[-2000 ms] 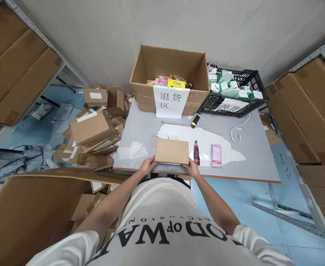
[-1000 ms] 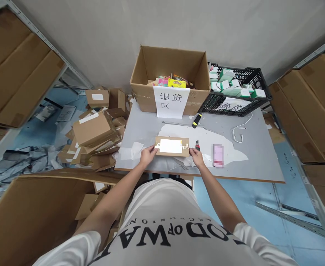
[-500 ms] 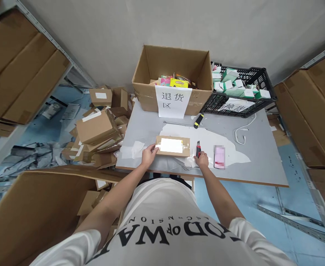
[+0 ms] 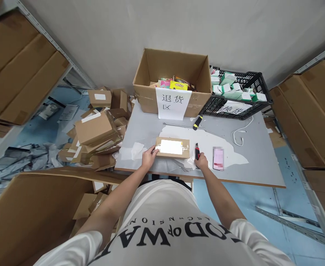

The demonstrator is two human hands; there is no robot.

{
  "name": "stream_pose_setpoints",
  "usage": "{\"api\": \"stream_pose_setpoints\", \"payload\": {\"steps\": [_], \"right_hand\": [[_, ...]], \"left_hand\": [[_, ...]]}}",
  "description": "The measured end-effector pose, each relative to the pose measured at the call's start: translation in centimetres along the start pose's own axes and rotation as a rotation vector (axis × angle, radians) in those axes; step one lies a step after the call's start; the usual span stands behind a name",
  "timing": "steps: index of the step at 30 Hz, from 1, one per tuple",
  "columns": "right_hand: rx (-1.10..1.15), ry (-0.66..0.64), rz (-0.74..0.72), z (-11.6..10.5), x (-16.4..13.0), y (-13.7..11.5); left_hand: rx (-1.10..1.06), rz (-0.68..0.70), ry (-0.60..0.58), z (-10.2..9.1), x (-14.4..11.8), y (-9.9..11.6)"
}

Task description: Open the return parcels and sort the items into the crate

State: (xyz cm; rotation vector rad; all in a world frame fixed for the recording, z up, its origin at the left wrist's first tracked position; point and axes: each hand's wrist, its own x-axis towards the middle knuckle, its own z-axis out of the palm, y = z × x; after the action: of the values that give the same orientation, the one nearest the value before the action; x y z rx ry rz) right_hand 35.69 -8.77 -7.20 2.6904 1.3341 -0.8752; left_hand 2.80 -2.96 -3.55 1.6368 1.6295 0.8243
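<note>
Left hand (image 4: 149, 157) is pinning the taped, labelled parcel (image 4: 172, 147) flat at the table (image 4: 256, 162) edge while right hand (image 4: 201, 161) is closing around the red utility knife (image 4: 197, 152), tape uncut.

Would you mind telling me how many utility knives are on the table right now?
2. A red one lies just right of the small labelled parcel, under the right hand. A yellow-and-black one lies farther back, before the big open carton. Others may be hidden.
</note>
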Motion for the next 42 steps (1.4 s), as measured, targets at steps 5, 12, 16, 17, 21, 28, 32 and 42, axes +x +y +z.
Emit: {"api": "stream_pose_setpoints", "payload": {"steps": [5, 12, 16, 17, 21, 28, 32, 42], "right_hand": [[0.374, 0.093, -0.037, -1.2, -0.7, 0.7], [0.711, 0.173, -0.175, -6.1, -1.7, -1.1], [0.485, 0.020, -0.657, -9.3, -3.7, -5.4], [0.374, -0.013, -0.788, -9.8, -4.3, -6.7], [-0.063, -0.071, -1.131, -10.5, -6.0, -11.4], [-0.446, -0.168, -1.199, -10.9, -6.8, -15.2], [-0.533, -0.180, -1.196, -11.5, -7.1, -15.7], [-0.706, -0.136, -1.197, -12.0, -7.7, -17.3]], "left_hand": [[0.099, 0.081, -0.030, 0.1, -0.7, -0.3], [0.348, 0.565, -0.115, -0.2, -2.7, 0.7], [0.546, 0.681, -0.260, 0.4, -3.7, 1.5], [0.582, 0.669, -0.268, 0.6, -3.7, 1.5], [0.642, 0.658, -0.280, 1.1, -3.5, 1.0], [0.622, 0.660, -0.273, 1.1, -3.5, 0.7], [0.584, 0.655, -0.284, 1.1, -3.4, 0.8], [0.589, 0.662, -0.285, 1.1, -3.3, 0.7]]}}
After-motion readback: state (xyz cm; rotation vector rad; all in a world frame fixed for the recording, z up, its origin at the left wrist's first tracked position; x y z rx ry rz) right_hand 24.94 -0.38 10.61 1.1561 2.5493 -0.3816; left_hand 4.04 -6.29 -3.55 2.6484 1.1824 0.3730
